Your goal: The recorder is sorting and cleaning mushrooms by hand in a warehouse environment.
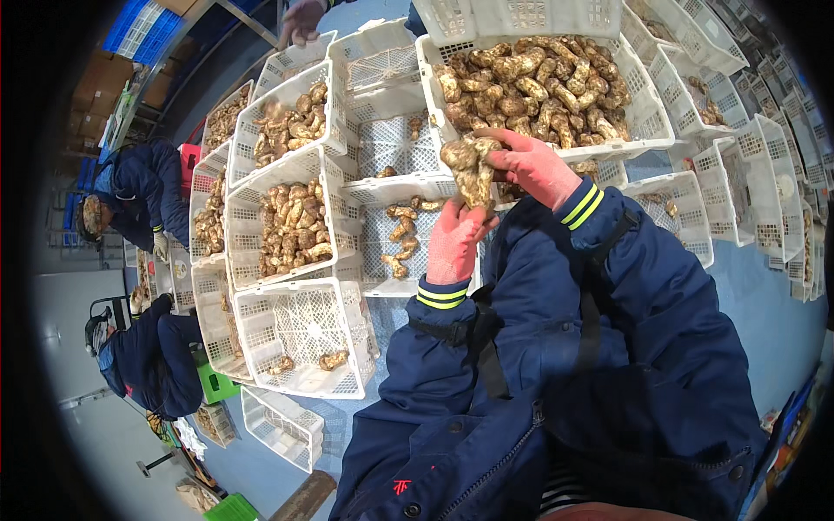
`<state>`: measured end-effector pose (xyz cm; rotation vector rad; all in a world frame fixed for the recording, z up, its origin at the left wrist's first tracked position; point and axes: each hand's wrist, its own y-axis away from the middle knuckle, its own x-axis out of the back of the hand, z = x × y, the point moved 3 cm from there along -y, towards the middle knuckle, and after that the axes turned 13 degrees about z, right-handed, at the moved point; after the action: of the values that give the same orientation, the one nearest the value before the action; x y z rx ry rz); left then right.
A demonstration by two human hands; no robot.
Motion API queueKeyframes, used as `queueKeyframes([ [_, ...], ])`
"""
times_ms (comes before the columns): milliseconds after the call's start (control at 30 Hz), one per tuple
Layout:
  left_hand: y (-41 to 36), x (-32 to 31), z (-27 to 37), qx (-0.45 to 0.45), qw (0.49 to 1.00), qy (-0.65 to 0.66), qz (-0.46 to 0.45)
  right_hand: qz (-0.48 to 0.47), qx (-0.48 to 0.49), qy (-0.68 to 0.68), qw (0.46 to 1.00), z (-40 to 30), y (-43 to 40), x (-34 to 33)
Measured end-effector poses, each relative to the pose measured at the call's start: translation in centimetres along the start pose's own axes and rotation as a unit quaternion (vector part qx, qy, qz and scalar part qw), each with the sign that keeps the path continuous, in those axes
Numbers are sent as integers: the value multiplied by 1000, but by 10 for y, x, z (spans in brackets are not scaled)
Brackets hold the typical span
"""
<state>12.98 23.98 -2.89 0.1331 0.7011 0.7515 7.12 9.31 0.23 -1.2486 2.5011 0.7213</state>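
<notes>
Both my hands wear pink knit gloves and hold a joined clump of brown-and-cream mushrooms [470, 170]. My left hand [453, 241] grips the stem end from below, while my right hand [531, 164] holds its upper right side. Just beyond my hands, a white plastic crate [658, 124] is heaped with mushrooms [541, 81]. Left of my left hand, a white crate [374, 244] has several mushrooms spread over its bottom. Further left stands a crate [236, 241] piled with mushrooms [296, 225]; nearer me, another crate [306, 325] holds two mushrooms [333, 359].
More white crates with mushrooms stand at the right [697, 189] and upper left [234, 140]. Two people in dark blue clothing [146, 185] [159, 365] sit at the left by crates. Another person's gloved hand [303, 23] is at the top. An upright crate [283, 423] lies lower left.
</notes>
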Motion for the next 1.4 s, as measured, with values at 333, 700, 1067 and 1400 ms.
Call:
queueKeyframes([
  [333,12,-14,20,-254,938,-117,203,-40,-15,-57,997,3,23,-26],
  [700,13,-6,19,-243,949,-102,172,26,21,-43,999,4,24,-20],
  [1067,4,6,21,-188,959,-131,164,-18,46,-9,999,11,22,-21],
  [1400,-1,19,7,-42,995,40,83,-4,49,194,980,2,32,-31],
])
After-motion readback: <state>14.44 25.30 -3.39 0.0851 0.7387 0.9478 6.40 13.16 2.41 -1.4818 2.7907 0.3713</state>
